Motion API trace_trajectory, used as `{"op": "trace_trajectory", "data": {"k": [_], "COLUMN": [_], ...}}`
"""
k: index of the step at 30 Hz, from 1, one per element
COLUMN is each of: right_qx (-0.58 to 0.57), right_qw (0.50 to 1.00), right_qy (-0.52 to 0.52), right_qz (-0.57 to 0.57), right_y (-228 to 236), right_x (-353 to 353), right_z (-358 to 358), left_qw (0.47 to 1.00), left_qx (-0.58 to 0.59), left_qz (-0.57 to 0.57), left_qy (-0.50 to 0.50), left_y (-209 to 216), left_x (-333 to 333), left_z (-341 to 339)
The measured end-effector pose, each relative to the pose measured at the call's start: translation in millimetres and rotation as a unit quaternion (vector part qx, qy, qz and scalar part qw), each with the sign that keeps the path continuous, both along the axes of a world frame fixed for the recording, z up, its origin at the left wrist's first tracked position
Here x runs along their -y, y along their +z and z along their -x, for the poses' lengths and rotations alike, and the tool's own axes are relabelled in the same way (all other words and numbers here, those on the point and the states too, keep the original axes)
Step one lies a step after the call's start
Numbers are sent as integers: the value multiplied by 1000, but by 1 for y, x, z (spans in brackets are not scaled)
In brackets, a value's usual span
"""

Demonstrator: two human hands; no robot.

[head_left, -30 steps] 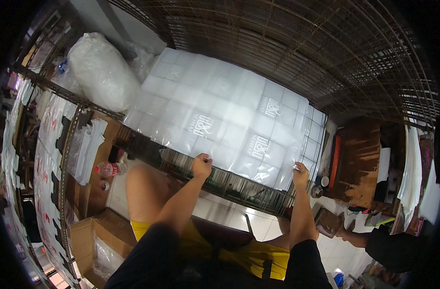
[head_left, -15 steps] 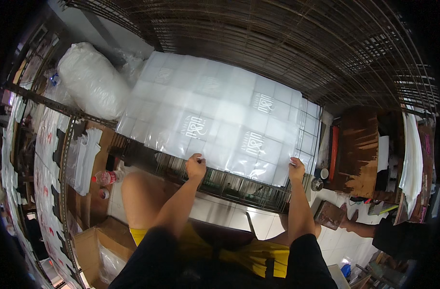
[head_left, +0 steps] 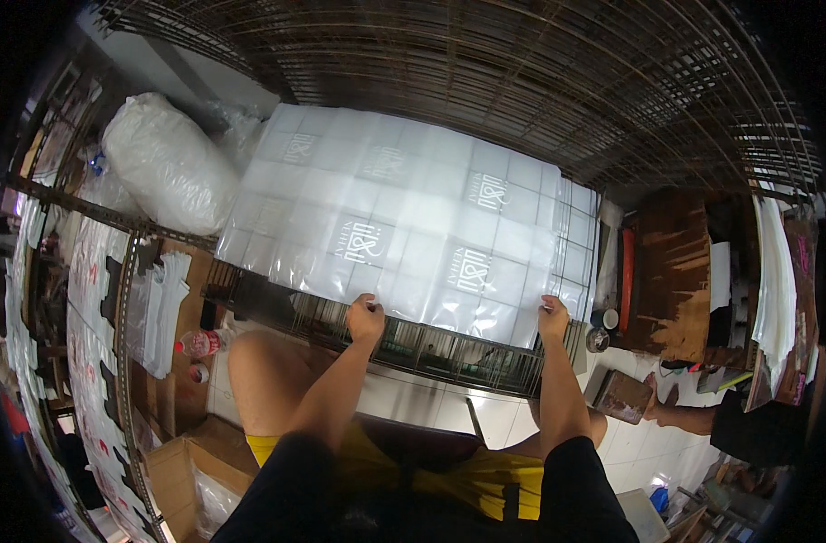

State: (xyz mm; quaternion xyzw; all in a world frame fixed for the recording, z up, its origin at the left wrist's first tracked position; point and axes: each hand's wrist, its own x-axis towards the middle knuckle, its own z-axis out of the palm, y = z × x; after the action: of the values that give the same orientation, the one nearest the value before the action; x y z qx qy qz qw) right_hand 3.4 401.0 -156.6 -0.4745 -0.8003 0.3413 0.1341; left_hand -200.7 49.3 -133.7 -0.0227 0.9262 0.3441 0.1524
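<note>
A translucent plastic sheet with white printed marks lies flat before me on a wire drying rack. Other layers of similar sheets show at its right side. My left hand is closed on the sheet's near edge, left of the middle. At the near right corner my right hand pinches the same edge, thumb and fingers together. The fingertips of both hands are partly hidden by the sheet and the hands themselves.
Stacked wire racks rise behind the sheet. A bulging clear plastic sack sits at the left, above a bottle with a red cap. A cardboard box stands at lower left. Another person's leg reaches in from the right.
The view has shifted slightly. Both hands keep their hold on the near edge, and the sheet lies nearly as before.
</note>
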Motion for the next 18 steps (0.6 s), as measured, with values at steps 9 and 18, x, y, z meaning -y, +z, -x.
{"op": "trace_trajectory", "data": {"k": [9,18], "right_qx": [-14,-134], "right_qw": [1000,991], "right_qy": [9,12], "right_qz": [-27,9], "right_y": [-18,65], "right_x": [-6,3], "right_z": [-7,-30], "left_qw": [999,995], "left_qx": [-30,-15], "left_qz": [34,-27], "left_qy": [-20,-97], "left_y": [-4,75], "left_x": [2,-20], "left_z": [0,3]}}
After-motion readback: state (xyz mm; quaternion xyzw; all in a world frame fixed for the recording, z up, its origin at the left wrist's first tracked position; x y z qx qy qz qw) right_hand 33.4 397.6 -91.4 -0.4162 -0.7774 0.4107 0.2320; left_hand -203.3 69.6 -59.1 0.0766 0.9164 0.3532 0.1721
